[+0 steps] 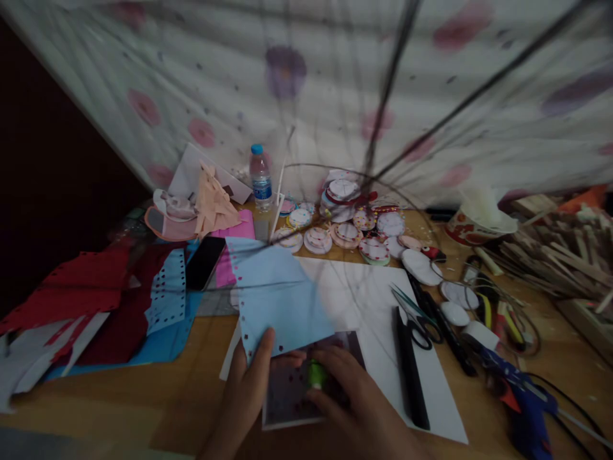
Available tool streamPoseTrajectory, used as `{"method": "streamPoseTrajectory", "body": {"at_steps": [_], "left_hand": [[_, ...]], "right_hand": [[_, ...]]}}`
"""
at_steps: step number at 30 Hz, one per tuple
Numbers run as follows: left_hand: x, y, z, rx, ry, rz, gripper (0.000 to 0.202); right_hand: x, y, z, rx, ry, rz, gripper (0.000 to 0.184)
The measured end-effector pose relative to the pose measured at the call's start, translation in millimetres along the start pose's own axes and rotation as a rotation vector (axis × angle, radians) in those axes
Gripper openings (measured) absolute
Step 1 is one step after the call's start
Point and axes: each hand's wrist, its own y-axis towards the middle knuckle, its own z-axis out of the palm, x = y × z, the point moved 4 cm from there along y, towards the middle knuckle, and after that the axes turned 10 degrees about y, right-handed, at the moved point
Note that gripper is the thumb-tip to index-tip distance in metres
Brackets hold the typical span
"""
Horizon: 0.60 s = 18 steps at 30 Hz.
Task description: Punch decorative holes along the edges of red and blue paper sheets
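My left hand (251, 377) pinches the lower left edge of a sheet of light blue paper (282, 297). Small punched holes run along the paper's left and bottom edges. My right hand (354, 390) is closed around a small green paper punch (316, 375), partly hidden by the fingers. Both hands are over a dark grey card (290, 412) with little dark bits on it. Under the card lies a large white sheet (368, 300). To the right, scissors (416, 327) and a long black tool (412, 383) rest on that sheet.
Red paper (90, 278) and a phone (205, 263) lie left. A water bottle (261, 182) and several decorated paper discs (347, 235) stand behind. On the right are a blue glue gun (524, 409), a paper bowl (462, 229) and wooden sticks (565, 249). Dark blurred strands cross the view.
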Motion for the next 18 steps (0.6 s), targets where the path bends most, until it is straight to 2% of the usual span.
{"method": "streamPoseTrajectory", "body": {"at_steps": [4,7,9,12,16,18], "left_hand": [[1.1,-7.6,0.6,-0.011,0.108,0.013,0.044],[6.6,-11.7,1.9,-0.099,0.128,-0.048,0.048],[8.4,-13.2,7.9,-0.062,0.121,-0.015,0.05],[11.5,-15.0,16.2,-0.009,0.105,0.052,0.053],[18.9,-16.6,15.5,-0.099,0.056,0.027,0.044],[20.9,-16.5,14.8,-0.101,0.036,0.03,0.038]], "right_hand": [[6.0,1.2,-0.6,-0.03,0.344,0.144,0.024],[4.8,0.5,2.6,-0.097,0.677,0.252,0.033],[3.9,0.3,7.1,-0.099,0.827,0.278,0.033],[4.4,1.5,13.5,-0.046,0.968,0.274,0.029],[7.2,3.9,16.6,0.025,1.029,0.23,0.028],[7.2,4.7,16.7,0.034,1.029,0.214,0.028]]}}
